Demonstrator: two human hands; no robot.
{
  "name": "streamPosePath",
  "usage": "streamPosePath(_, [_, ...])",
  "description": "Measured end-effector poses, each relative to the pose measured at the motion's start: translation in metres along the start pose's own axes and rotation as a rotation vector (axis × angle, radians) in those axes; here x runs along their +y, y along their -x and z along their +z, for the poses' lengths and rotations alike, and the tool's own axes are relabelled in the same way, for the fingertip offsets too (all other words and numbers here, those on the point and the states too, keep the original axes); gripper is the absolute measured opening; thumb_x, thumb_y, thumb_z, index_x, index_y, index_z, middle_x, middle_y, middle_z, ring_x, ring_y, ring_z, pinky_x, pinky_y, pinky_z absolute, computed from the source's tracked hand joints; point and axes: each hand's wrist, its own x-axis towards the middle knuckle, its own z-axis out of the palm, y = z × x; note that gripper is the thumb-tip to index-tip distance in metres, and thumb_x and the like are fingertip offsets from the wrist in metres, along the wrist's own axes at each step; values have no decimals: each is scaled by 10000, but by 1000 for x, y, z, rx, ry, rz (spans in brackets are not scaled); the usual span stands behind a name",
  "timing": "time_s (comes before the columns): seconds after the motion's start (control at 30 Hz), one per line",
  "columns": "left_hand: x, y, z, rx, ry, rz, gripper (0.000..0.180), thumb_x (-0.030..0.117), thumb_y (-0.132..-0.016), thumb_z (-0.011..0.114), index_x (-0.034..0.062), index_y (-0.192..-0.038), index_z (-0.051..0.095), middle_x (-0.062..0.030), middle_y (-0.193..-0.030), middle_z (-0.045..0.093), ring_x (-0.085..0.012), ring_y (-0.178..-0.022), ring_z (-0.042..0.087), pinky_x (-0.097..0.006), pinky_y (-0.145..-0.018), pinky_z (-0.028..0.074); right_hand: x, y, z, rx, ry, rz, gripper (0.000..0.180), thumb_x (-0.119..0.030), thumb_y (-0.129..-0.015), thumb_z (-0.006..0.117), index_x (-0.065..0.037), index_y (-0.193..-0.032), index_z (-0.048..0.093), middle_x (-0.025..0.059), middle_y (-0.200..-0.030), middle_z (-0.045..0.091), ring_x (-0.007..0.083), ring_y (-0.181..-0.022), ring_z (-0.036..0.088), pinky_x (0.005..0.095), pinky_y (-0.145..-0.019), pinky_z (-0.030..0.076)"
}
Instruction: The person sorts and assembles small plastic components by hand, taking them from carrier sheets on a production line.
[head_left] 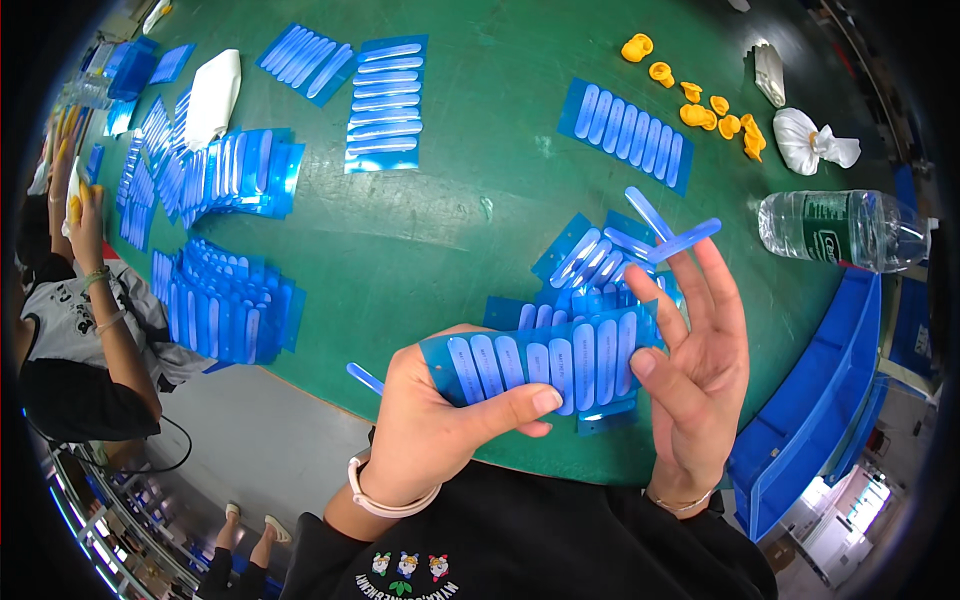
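Pinching the blue sheet (437,360), L hand (435,430) shd hold it flat imo; R hand (702,370) has fingers spread, thumb at sheet's edge: best press strips (585,365) lightly.

Open table (420,235) centre, strips (222,318) left, bottle (840,228) right

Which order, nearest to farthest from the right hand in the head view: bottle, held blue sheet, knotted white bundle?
1. Blue sheet, just left of the right hand.
2. Bottle, to the hand's upper right.
3. White bundle, beyond the bottle.
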Motion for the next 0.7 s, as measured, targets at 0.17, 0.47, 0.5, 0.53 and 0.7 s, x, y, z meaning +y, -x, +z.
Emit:
streamPosePath(0.17, [0, 1, 4, 2, 76, 3, 183, 12, -755, 710, -66, -888, 610, -110, -820, 645, -165, -683, 646, -271, -582, 566, 1, 0, 1, 7, -7, -2, 790, 86, -700, 641, -1, -1388, 263, 209, -1387, 330, 295, -1210, 448, 242, -786, 501])
streamPosePath(0.47, [-3, 1, 4, 35, -22, 91, 120, 36, -782, 694, -52, -848, 646, -91, -774, 646, -147, -641, 636, -259, -561, 545, -1, 1, 1, 15, -8, 9, 789, 92, -691, 640, 11, -1382, 268, 211, -1375, 346, 293, -1206, 451, 240, -775, 511])
streamPosePath(0.5, [-3, 2, 5, 53, -44, 95, 128, 34, -775, 701, -55, -844, 641, -93, -769, 648, -144, -633, 635, -257, -566, 543, -1, 1, 0, 7, -8, 11, 793, 87, -689, 647, 12, -1381, 268, 214, -1374, 347, 298, -1208, 449, 263, -815, 499])
streamPosePath(0.53, [-4, 2, 5, 71, -64, 97, 136, 33, -769, 708, -59, -841, 636, -96, -764, 651, -142, -625, 635, -255, -570, 541, -1, 0, 0, 1, -5, 14, 796, 82, -687, 653, 14, -1381, 269, 216, -1373, 347, 304, -1209, 447, 286, -855, 487])
streamPosePath(0.7, [-1, 4, 5, 96, -84, 63, 158, 31, -751, 727, -62, -821, 620, -105, -765, 656, -142, -629, 637, -245, -587, 532, 0, -1, -4, -63, -5, 5, 787, 142, -701, 591, 10, -1388, 231, 204, -1394, 297, 322, -1219, 433, 339, -893, 487])
